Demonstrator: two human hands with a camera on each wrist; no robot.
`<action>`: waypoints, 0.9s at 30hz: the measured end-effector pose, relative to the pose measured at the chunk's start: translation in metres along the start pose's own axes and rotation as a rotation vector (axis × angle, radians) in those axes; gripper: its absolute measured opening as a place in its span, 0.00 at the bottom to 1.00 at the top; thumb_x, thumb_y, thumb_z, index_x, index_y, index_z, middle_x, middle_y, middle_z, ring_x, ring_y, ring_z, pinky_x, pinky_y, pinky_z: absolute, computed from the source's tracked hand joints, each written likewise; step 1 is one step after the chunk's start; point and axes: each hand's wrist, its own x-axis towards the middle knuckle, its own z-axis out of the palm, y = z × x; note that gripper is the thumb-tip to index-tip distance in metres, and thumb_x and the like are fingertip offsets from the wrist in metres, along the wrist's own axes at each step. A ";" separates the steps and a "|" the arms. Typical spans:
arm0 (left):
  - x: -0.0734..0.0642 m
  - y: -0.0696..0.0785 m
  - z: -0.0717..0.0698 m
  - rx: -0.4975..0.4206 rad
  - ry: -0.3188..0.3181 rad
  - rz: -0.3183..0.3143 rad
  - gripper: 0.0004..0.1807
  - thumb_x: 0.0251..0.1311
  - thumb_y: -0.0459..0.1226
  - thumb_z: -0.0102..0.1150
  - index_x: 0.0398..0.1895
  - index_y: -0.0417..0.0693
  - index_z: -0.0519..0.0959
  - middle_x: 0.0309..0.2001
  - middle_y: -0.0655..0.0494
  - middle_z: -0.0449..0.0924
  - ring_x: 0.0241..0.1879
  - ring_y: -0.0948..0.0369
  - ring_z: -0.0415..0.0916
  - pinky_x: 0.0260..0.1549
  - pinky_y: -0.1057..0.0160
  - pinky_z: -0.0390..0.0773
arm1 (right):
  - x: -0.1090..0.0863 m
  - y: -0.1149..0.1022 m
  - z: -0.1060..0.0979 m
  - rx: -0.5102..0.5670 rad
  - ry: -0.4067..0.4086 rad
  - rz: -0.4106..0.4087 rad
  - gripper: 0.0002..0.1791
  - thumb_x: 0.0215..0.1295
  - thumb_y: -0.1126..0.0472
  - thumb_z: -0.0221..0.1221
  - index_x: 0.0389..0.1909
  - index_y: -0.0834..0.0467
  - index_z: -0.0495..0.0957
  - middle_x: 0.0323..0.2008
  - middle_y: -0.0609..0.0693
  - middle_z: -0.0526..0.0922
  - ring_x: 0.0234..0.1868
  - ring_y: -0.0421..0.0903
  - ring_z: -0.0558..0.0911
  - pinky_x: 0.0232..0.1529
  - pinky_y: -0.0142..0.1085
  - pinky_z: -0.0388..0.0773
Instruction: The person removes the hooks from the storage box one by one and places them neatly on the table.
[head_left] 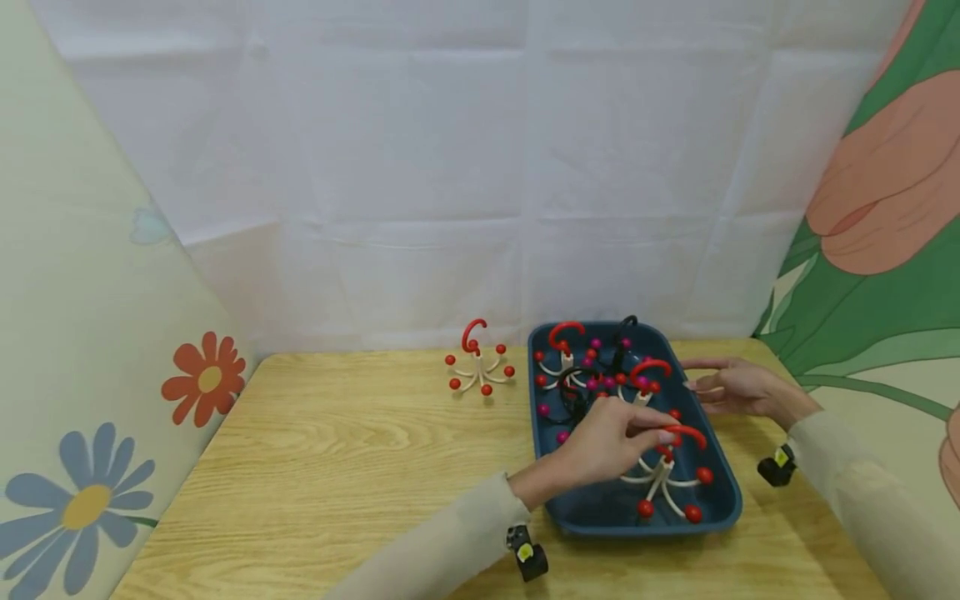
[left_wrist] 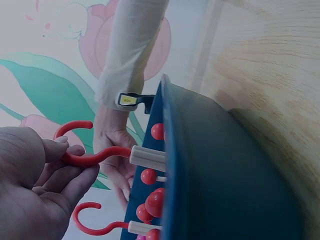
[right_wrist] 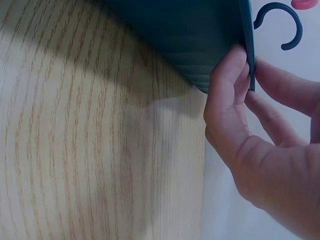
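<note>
In the head view my left hand [head_left: 600, 446] pinches the red hook of a white multi-arm hanger [head_left: 663, 473] with red ball tips, over the front end of a dark blue tray [head_left: 577, 527]. The left wrist view shows thumb and fingers around that curved red hook [left_wrist: 107, 154]. At the tray's right side is my right hand [head_left: 742, 392]; in the right wrist view its thumb and fingers pinch the tray's rim [right_wrist: 251, 75]. Inside the tray, red-and-white hangers [head_left: 567, 360] lie among black hangers [head_left: 573, 400] with magenta balls, partly hidden by my left hand.
Another red-and-white hanger [head_left: 480, 367] stands on the wooden table [head_left: 360, 467], left of the tray. A white cloth [head_left: 412, 167] hangs along the table's back edge, with flower-printed panels [head_left: 885, 333] at both sides.
</note>
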 end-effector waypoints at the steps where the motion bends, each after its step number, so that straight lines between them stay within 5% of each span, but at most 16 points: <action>1: 0.000 0.001 -0.001 -0.003 0.003 0.002 0.14 0.74 0.36 0.62 0.58 0.45 0.88 0.46 0.50 0.93 0.19 0.79 0.77 0.13 0.73 0.62 | 0.000 0.000 0.000 -0.003 -0.003 -0.002 0.39 0.79 0.69 0.50 0.85 0.63 0.45 0.47 0.44 0.85 0.48 0.42 0.88 0.55 0.42 0.86; 7: -0.003 0.009 -0.010 -0.045 0.016 -0.024 0.15 0.75 0.38 0.61 0.60 0.50 0.87 0.46 0.51 0.93 0.06 0.66 0.61 0.10 0.71 0.60 | -0.001 0.000 -0.001 -0.027 0.003 -0.008 0.39 0.80 0.68 0.50 0.85 0.63 0.44 0.49 0.44 0.83 0.48 0.41 0.88 0.55 0.42 0.86; 11: -0.003 0.017 -0.019 -0.070 0.033 -0.042 0.15 0.76 0.40 0.60 0.60 0.51 0.87 0.48 0.50 0.93 0.07 0.65 0.57 0.12 0.71 0.57 | -0.001 0.000 -0.001 -0.026 0.001 -0.006 0.39 0.79 0.68 0.50 0.85 0.63 0.44 0.49 0.45 0.83 0.48 0.41 0.88 0.54 0.42 0.86; 18: -0.004 0.028 -0.039 -0.051 0.077 -0.017 0.16 0.75 0.42 0.62 0.60 0.50 0.87 0.46 0.53 0.93 0.14 0.68 0.70 0.17 0.70 0.64 | 0.001 0.000 -0.001 -0.010 0.010 0.002 0.39 0.79 0.68 0.51 0.85 0.61 0.46 0.49 0.44 0.83 0.48 0.41 0.88 0.54 0.41 0.86; 21: -0.005 0.031 -0.047 -0.040 0.085 -0.012 0.15 0.75 0.42 0.62 0.59 0.50 0.87 0.44 0.54 0.93 0.11 0.65 0.65 0.16 0.69 0.63 | 0.001 0.000 -0.001 -0.006 0.009 0.000 0.39 0.79 0.68 0.51 0.85 0.61 0.46 0.49 0.44 0.83 0.48 0.41 0.88 0.53 0.41 0.87; 27: -0.007 0.037 -0.062 -0.003 0.104 0.050 0.15 0.75 0.39 0.62 0.60 0.46 0.87 0.45 0.47 0.93 0.30 0.76 0.84 0.24 0.72 0.71 | 0.000 0.001 -0.001 -0.008 0.008 -0.004 0.40 0.79 0.69 0.50 0.85 0.62 0.44 0.49 0.44 0.83 0.47 0.41 0.88 0.53 0.41 0.87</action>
